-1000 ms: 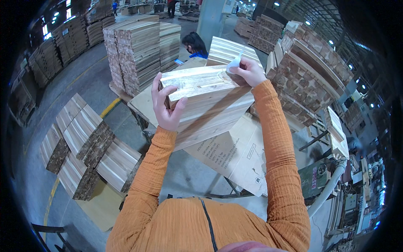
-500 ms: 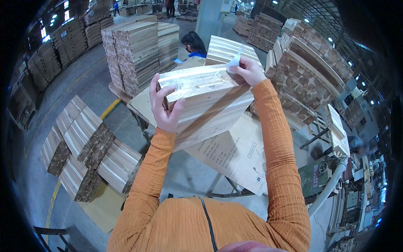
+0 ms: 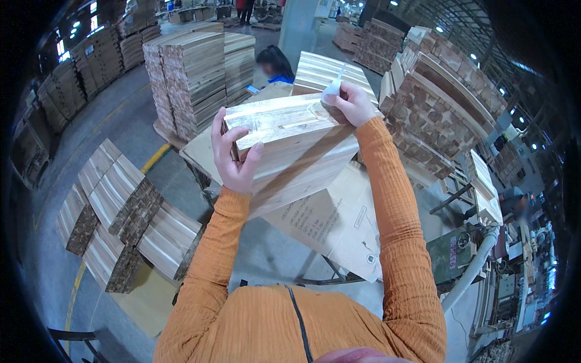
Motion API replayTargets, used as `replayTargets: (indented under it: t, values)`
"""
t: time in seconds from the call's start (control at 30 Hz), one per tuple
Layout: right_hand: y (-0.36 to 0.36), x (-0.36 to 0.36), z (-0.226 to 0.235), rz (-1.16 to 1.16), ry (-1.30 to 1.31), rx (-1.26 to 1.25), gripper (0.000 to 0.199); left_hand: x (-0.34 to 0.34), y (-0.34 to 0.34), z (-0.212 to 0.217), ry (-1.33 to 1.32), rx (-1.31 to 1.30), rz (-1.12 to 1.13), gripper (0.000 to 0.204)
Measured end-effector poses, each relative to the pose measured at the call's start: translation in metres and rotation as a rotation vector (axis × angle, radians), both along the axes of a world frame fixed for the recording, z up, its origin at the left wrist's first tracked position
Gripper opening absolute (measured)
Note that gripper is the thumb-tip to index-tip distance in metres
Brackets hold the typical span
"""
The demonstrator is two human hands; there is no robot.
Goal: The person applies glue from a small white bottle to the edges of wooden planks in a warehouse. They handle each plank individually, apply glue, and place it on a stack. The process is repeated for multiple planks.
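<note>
A striped wooden board (image 3: 278, 121) lies on top of a stack of wooden boards (image 3: 302, 163) in front of me. My left hand (image 3: 237, 154) grips the near-left end of the top board, thumb on the front side and fingers bent over the end and top. At the board's far right end, my right hand (image 3: 354, 104) pinches a small whitish squeeze bottle (image 3: 330, 92) with a thin nozzle pointing up. A wet-looking patch shows on the board left of the bottle. The bottle's lower part is partly hidden by my fingers.
Printed cardboard (image 3: 339, 224) covers the table beneath the stack. Board piles stand at the left (image 3: 121, 193), far left (image 3: 187, 78) and right (image 3: 436, 103). A person with dark hair (image 3: 275, 63) is beyond the stack. A ribbed hose (image 3: 475, 266) runs by a green machine (image 3: 448, 254).
My right hand and the bottle have shifted slightly left along the board. My left hand keeps its hold on the board's end, and the whole view has moved a little.
</note>
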State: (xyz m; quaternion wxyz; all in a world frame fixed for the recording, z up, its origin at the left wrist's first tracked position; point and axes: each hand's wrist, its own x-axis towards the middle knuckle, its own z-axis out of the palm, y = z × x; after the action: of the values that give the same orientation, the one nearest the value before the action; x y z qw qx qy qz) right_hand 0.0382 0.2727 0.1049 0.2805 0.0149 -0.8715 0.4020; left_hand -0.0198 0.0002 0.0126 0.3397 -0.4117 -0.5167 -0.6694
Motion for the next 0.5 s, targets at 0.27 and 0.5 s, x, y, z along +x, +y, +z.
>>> replayTargets:
  t: [0.27, 0.5]
  values:
    - [-0.008, 0.01, 0.005, 0.099, -0.054, -0.147, 0.019, -0.001, 0.0, 0.0, 0.01, -0.008, 0.045, 0.028]
    - [-0.007, 0.008, 0.006, -0.004, 0.006, -0.164, 0.018, -0.001, -0.003, -0.001, 0.017, -0.016, 0.027, 0.03]
